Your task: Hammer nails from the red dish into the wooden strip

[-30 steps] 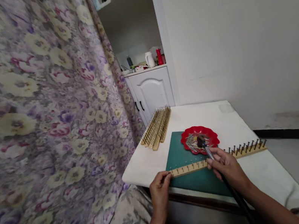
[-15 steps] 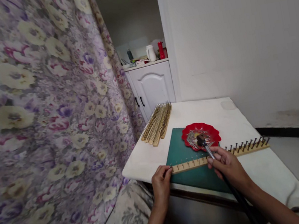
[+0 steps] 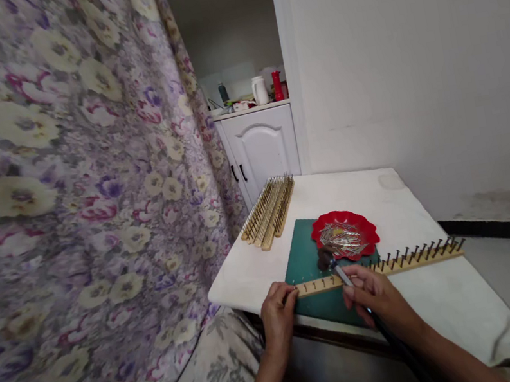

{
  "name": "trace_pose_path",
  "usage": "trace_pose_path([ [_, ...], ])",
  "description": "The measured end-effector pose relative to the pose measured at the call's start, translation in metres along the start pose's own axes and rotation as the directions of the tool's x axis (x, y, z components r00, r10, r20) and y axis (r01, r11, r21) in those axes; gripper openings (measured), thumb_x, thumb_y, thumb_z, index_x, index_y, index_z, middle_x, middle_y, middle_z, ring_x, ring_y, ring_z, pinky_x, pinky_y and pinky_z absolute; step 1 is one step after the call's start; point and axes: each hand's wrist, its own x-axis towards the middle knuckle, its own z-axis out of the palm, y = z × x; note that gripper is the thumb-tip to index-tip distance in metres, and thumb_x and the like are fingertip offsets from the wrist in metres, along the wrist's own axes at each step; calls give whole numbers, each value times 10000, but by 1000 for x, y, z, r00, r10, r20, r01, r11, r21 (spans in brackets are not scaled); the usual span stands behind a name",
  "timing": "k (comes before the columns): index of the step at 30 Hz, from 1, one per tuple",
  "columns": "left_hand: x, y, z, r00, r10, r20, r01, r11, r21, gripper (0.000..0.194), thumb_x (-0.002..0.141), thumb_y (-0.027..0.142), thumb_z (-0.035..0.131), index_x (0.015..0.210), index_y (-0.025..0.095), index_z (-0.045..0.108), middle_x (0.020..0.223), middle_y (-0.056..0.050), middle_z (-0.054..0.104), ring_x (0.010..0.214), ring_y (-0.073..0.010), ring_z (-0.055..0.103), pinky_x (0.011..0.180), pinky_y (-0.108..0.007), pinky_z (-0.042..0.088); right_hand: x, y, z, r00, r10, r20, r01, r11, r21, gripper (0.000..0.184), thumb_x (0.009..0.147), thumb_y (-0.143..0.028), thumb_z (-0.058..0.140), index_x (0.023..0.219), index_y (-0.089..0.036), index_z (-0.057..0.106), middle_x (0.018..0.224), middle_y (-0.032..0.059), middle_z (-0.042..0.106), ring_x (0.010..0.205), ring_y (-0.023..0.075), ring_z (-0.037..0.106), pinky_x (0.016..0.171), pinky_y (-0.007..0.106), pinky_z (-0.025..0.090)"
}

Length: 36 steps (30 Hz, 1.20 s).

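A long wooden strip point(image 3: 397, 263) lies across a green cutting mat point(image 3: 308, 260) on the white table point(image 3: 397, 193). Dark nails stand along its right part. My left hand point(image 3: 278, 314) grips the strip's left end at the table's front edge. My right hand point(image 3: 375, 298) is closed round the handle of a hammer point(image 3: 328, 260), whose dark head hangs just above the strip's left part. A red scalloped dish point(image 3: 345, 234) holding several loose nails sits on the mat behind the strip.
A stack of nail-studded wooden strips point(image 3: 268, 211) lies at the table's back left. A flowered curtain point(image 3: 63, 184) hangs close on the left. Behind stands a white cabinet point(image 3: 260, 148) with a jug and bottles on top. A plain wall runs along the right.
My right hand has shifted left and a little toward me, taking the hammer head from over the red dish to above the strip's left part. My left hand stays on the strip.
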Motion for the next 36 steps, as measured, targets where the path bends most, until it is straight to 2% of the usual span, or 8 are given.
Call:
trace_pose_path([
  [6, 0, 3, -1, 1000, -2, 10, 2, 1000, 2, 168, 817, 272, 500, 730, 206, 628, 781, -13, 604, 759, -154, 581, 697, -243, 445, 3, 8, 38, 983, 69, 170, -76, 997, 31, 345, 793, -415, 566, 1035, -179, 496, 601, -50, 611, 281, 50, 399, 301, 161, 244],
  [12, 0, 1, 0, 1000, -1, 13, 0, 999, 32, 150, 809, 211, 486, 714, 200, 602, 774, -6, 588, 753, -143, 563, 712, -240, 439, 10, 11, 52, 981, 68, 182, -72, 997, 15, 276, 812, -369, 550, 999, -173, 494, 607, -51, 599, 290, 41, 399, 308, 150, 239],
  [19, 0, 0, -1, 1000, -2, 28, 1, 1000, 20, 170, 782, 147, 461, 703, 200, 602, 752, 2, 585, 734, -134, 563, 691, -223, 426, 9, 11, 57, 979, 102, 176, -94, 994, -56, 257, 816, -369, 539, 983, -178, 490, 599, -58, 589, 286, 35, 391, 303, 142, 239],
  [27, 1, -2, 1, 1000, 14, 16, -14, 1000, 4, 162, 776, 145, 486, 709, 198, 623, 758, 4, 602, 739, -127, 570, 690, -215, 430, 7, 11, 57, 981, 105, 161, -98, 994, -51, 271, 819, -356, 541, 1013, -171, 495, 598, -56, 591, 283, 35, 386, 296, 143, 247],
  [36, 3, -10, -2, 999, 40, 16, -38, 996, -86, 122, 800, 228, 549, 795, 190, 665, 808, -31, 615, 784, -155, 586, 703, -242, 452, 1, 6, 34, 997, 31, 73, -31, 999, -10, 293, 832, -370, 555, 1039, -173, 492, 603, -56, 593, 285, 23, 393, 306, 142, 241],
])
